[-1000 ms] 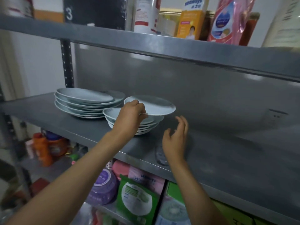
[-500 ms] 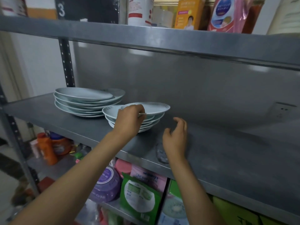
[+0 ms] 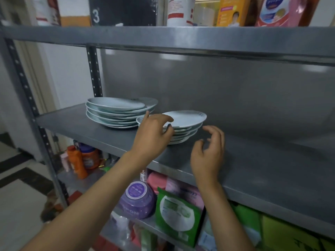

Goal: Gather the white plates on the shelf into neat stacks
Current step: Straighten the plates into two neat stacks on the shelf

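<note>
Two piles of white plates stand on the grey middle shelf (image 3: 253,160). The wider stack (image 3: 116,113) is at the left, with its upper plates slid out of line. To its right is the smaller stack (image 3: 183,135), and its top plate (image 3: 189,117) lies flat, overhanging slightly to the right. My left hand (image 3: 154,134) is at that stack's left rim, fingers spread, thumb and fingertips loosely either side of the top plate's edge. My right hand (image 3: 208,151) hovers just right of the stack, fingers curled and apart, holding nothing.
The upper shelf (image 3: 181,36) hangs low overhead, carrying boxes, a bottle and pouches. Below the middle shelf are a purple jar (image 3: 137,201), a green pack (image 3: 178,216) and orange bottles (image 3: 79,162). A perforated upright (image 3: 93,73) stands behind the wider stack.
The plate my left hand carried has come down flat onto the smaller stack, and the left fingers have loosened and spread. My right hand moved slightly right, staying open.
</note>
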Demonstrator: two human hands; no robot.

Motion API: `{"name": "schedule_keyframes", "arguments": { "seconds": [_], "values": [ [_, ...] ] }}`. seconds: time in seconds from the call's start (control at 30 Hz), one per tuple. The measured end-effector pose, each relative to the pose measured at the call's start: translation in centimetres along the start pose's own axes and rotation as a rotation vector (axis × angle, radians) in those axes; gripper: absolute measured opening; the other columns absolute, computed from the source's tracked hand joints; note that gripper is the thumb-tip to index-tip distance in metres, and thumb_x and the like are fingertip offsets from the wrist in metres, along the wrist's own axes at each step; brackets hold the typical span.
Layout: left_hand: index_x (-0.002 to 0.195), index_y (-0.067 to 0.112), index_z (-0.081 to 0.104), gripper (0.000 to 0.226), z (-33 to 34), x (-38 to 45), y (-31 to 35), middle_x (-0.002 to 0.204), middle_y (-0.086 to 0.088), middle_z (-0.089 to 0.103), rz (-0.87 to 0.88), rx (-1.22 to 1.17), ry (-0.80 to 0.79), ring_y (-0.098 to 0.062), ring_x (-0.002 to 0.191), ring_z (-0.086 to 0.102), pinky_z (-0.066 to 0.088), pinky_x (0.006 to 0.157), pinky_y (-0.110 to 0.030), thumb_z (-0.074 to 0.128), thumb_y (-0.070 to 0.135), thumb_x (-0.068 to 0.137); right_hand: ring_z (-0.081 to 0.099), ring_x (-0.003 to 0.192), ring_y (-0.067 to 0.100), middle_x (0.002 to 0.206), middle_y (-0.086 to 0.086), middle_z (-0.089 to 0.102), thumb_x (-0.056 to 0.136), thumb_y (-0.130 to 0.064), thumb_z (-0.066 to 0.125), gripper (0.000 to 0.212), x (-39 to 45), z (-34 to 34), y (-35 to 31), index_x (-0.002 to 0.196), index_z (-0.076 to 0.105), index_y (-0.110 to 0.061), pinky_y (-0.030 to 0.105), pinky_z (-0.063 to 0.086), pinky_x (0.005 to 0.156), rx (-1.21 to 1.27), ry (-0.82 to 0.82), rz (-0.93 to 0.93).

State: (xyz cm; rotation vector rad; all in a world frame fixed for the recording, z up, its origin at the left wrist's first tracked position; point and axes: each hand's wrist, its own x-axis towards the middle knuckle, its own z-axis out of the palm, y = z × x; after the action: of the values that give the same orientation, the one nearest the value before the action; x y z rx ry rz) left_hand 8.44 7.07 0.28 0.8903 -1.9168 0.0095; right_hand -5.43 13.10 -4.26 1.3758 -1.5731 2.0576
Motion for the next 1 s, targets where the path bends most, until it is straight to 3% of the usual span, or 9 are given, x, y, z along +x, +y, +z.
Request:
{"name": "schedule_keyframes", "arguments": {
  "seconds": [0.17, 0.4, 0.5, 0.6, 0.7, 0.77, 0.83, 0.9, 1.0],
  "values": [
    [0.100, 0.013, 0.069, 0.026, -4.9, -2.6, -5.8, 0.101, 0.000, 0.068, 0.004, -0.188, 0.056, -0.017, 0.095, 0.061, 0.046, 0.090, -0.033, 0.051, 0.021, 0.083, 0.056, 0.108, 0.018, 0.112, 0.006, 0.059, 0.078, 0.005, 0.049, 0.032, -4.5, 4.8, -5.3, 0.106, 0.062, -0.004, 0.024, 0.044, 0.094, -0.021, 0.000, -0.089],
    [0.103, 0.011, 0.068, 0.025, -9.4, -5.5, -16.9, 0.102, -0.002, 0.066, -0.130, -0.255, 0.009, -0.016, 0.097, 0.058, 0.044, 0.084, -0.027, 0.053, 0.007, 0.083, 0.057, 0.090, 0.014, 0.095, 0.001, 0.063, 0.081, 0.002, 0.050, 0.023, -9.6, 14.0, -9.4, 0.095, 0.064, -0.010, 0.023, 0.046, 0.082, -0.098, -0.278, -0.058],
    [0.116, 0.017, 0.057, 0.032, -9.8, -5.2, -19.9, 0.112, 0.002, 0.061, -0.383, -0.485, 0.041, -0.010, 0.098, 0.058, 0.045, 0.082, -0.023, 0.052, 0.006, 0.086, 0.057, 0.100, 0.013, 0.110, 0.001, 0.062, 0.085, -0.001, 0.048, 0.030, -10.2, 18.2, -9.5, 0.108, 0.062, -0.014, 0.025, 0.046, 0.089, -0.144, -0.496, 0.126],
    [0.110, 0.022, 0.051, 0.025, -9.5, -4.1, -21.4, 0.102, 0.000, 0.059, -0.774, -0.923, 0.093, -0.011, 0.087, 0.060, 0.047, 0.077, -0.024, 0.047, 0.007, 0.089, 0.055, 0.103, 0.013, 0.119, 0.002, 0.059, 0.087, -0.002, 0.046, 0.038, -9.2, 21.8, -9.3, 0.123, 0.054, -0.013, 0.021, 0.042, 0.087, -0.103, -0.513, 0.416],
    [0.079, 0.022, 0.048, 0.016, -9.0, -2.6, -23.7, 0.076, -0.002, 0.051, -0.939, -1.099, 0.049, -0.009, 0.064, 0.052, 0.043, 0.059, -0.023, 0.043, 0.007, 0.084, 0.051, 0.087, 0.013, 0.099, -0.002, 0.053, 0.086, 0.003, 0.047, 0.040, -8.1, 24.6, -8.0, 0.123, 0.048, -0.011, 0.019, 0.041, 0.073, -0.040, -0.536, 0.622],
    [0.066, 0.021, 0.038, 0.023, -8.4, -1.2, -25.8, 0.061, 0.002, 0.039, -1.024, -1.204, 0.063, -0.008, 0.050, 0.040, 0.038, 0.050, -0.021, 0.040, 0.010, 0.085, 0.045, 0.066, 0.011, 0.076, -0.005, 0.047, 0.081, 0.009, 0.046, 0.030, -7.3, 26.0, -6.6, 0.096, 0.048, -0.016, 0.016, 0.036, 0.056, -0.016, -0.517, 0.682],
    [0.070, 0.022, 0.039, 0.021, -8.0, 0.3, -28.1, 0.069, -0.001, 0.040, -1.158, -1.334, 0.091, -0.012, 0.062, 0.042, 0.041, 0.063, -0.026, 0.038, 0.023, 0.091, 0.040, 0.060, 0.009, 0.068, -0.006, 0.044, 0.079, 0.010, 0.047, 0.033, -6.3, 27.0, -5.2, 0.076, 0.041, -0.022, 0.018, 0.031, 0.053, 0.021, -0.482, 0.729],
    [0.102, 0.013, 0.053, 0.032, -7.5, 1.6, -30.8, 0.112, -0.012, 0.052, -1.229, -1.425, 0.063, -0.021, 0.104, 0.052, 0.042, 0.094, -0.037, 0.031, 0.035, 0.096, 0.038, 0.059, 0.007, 0.066, -0.007, 0.043, 0.078, 0.009, 0.051, 0.034, -5.5, 27.5, -4.2, 0.073, 0.040, -0.022, 0.019, 0.031, 0.053, 0.098, -0.462, 0.779],
    [0.147, 0.002, 0.018, 0.066, -7.1, 3.3, -33.7, 0.152, -0.014, 0.028, -1.281, -1.485, 0.035, -0.026, 0.140, 0.028, 0.023, 0.114, -0.041, 0.018, 0.047, 0.098, 0.047, 0.067, 0.012, 0.072, -0.002, 0.053, 0.059, 0.000, 0.055, 0.028, -5.2, 28.5, -2.6, 0.083, 0.052, -0.015, 0.025, 0.037, 0.062, 0.220, -0.439, 0.824]
  ]
}}
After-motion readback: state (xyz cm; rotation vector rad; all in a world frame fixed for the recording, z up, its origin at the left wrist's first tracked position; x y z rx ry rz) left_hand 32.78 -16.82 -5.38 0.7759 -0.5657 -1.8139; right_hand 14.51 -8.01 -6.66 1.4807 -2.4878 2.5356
